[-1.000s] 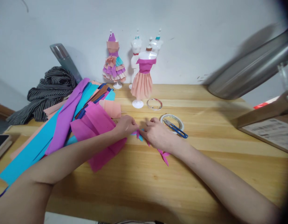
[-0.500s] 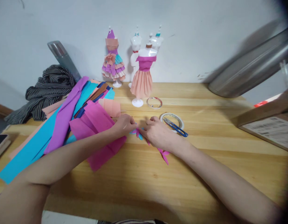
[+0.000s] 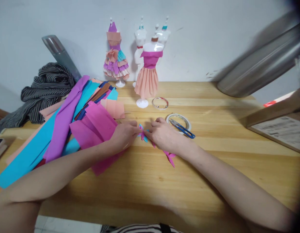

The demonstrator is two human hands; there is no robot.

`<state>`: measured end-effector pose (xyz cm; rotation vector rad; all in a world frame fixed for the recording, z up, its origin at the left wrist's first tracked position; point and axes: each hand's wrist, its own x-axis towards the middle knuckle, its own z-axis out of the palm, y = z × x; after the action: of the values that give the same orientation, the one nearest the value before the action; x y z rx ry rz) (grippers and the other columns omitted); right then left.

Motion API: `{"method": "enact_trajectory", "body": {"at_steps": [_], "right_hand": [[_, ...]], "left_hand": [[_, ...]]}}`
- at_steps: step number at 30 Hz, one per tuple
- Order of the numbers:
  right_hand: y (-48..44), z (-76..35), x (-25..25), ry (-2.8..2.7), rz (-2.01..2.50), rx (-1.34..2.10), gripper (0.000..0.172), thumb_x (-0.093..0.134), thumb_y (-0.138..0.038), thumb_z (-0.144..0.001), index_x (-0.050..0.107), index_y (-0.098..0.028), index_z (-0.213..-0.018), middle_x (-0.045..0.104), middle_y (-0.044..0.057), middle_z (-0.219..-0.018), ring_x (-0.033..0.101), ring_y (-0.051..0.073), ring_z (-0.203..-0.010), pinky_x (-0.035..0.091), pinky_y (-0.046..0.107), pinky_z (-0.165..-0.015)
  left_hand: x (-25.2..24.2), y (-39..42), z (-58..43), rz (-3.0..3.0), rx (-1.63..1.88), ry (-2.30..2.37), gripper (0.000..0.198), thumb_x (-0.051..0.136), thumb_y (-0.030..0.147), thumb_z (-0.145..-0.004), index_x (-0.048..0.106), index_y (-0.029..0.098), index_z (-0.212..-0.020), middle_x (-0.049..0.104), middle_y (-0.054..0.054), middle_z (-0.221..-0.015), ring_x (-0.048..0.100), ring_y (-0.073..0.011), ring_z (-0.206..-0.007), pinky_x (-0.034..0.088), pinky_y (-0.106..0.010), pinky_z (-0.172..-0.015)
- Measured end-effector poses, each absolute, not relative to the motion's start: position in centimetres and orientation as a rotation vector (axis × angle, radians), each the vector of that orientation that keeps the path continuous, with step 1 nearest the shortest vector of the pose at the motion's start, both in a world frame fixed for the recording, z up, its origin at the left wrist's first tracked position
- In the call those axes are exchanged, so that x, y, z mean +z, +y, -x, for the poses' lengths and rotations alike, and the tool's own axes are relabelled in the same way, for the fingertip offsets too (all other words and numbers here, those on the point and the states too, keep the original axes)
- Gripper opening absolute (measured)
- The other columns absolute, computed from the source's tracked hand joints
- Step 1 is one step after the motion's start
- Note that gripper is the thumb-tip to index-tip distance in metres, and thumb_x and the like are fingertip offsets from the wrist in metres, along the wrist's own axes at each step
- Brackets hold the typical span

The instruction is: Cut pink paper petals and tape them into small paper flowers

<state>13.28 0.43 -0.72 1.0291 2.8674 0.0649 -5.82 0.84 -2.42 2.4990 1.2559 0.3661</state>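
Observation:
Between my two hands, close above the table, is a small blue and magenta crepe paper piece (image 3: 142,134) with petal-like tips. My left hand (image 3: 125,135) pinches it from the left with thumb and forefinger. From the right, my right hand (image 3: 163,136) presses its fingertips on the same piece, the other fingers curled. Loose magenta paper petals (image 3: 169,158) lie under and beside my right wrist. Just beyond that hand, blue-handled thread snips (image 3: 182,128) rest across a white tape roll (image 3: 167,119). Folded magenta crepe paper (image 3: 93,121) lies beneath my left forearm.
Crepe paper strips (image 3: 30,157) in several colours spread over the left side. Small mannequins stand at the back, including one in a magenta and peach dress (image 3: 147,77). A thin tape ring (image 3: 160,103) lies before it. A steel flask (image 3: 259,66) and cardboard box (image 3: 281,126) are right.
The view has shifted slightly. My left hand has moved a little, its thumb and finger now level at the paper piece, whose upper blue tip shows more. My right hand stays nearly in place.

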Motion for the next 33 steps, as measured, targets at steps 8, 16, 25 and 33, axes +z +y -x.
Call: {"method": "enact_trajectory", "body": {"at_steps": [8, 16, 25, 33], "right_hand": [[0.4, -13.2, -0.5, 2.871, -1.034, 0.037, 0.016, 0.051, -0.014, -0.088, 0.065, -0.014, -0.081, 0.064, 0.007, -0.069, 0.048, 0.019, -0.073, 0.015, 0.034, -0.064], [0.4, -13.2, -0.4, 2.862, -1.019, 0.043, 0.017, 0.049, -0.015, -0.089, 0.066, -0.013, -0.084, 0.065, 0.008, -0.07, 0.049, 0.02, -0.075, 0.016, 0.035, -0.065], [0.5, -13.4, -1.0, 2.875, -1.025, 0.07, 0.015, 0.051, -0.014, -0.086, 0.065, -0.014, -0.082, 0.063, 0.007, -0.07, 0.048, 0.019, -0.073, 0.017, 0.034, -0.065], [0.9, -14.1, -1.4, 2.943, -1.04, 0.018, 0.015, 0.051, -0.016, -0.086, 0.066, -0.016, -0.083, 0.065, 0.008, -0.076, 0.049, 0.019, -0.076, 0.018, 0.033, -0.066]], "left_hand": [[-1.9, 0.2, 5.9, -2.734, -0.015, 1.223, 0.035, 0.034, 0.015, -0.09, 0.067, 0.021, -0.101, 0.056, -0.002, -0.08, 0.045, -0.0128, -0.065, 0.017, -0.027, -0.051], [-1.8, 0.4, 5.7, -2.804, -0.133, 1.183, 0.035, 0.031, 0.013, -0.091, 0.065, 0.017, -0.1, 0.055, -0.003, -0.079, 0.046, -0.0142, -0.067, 0.017, -0.028, -0.051], [-1.6, 1.1, 5.6, -2.842, -0.235, 1.056, 0.035, 0.027, 0.014, -0.095, 0.062, 0.014, -0.101, 0.061, -0.006, -0.093, 0.051, -0.0156, -0.077, 0.027, -0.027, -0.056], [-1.5, 1.5, 5.6, -2.984, -0.223, 0.937, 0.033, 0.03, 0.015, -0.095, 0.063, 0.012, -0.09, 0.061, -0.006, -0.084, 0.05, -0.0143, -0.07, 0.026, -0.027, -0.052]]}}
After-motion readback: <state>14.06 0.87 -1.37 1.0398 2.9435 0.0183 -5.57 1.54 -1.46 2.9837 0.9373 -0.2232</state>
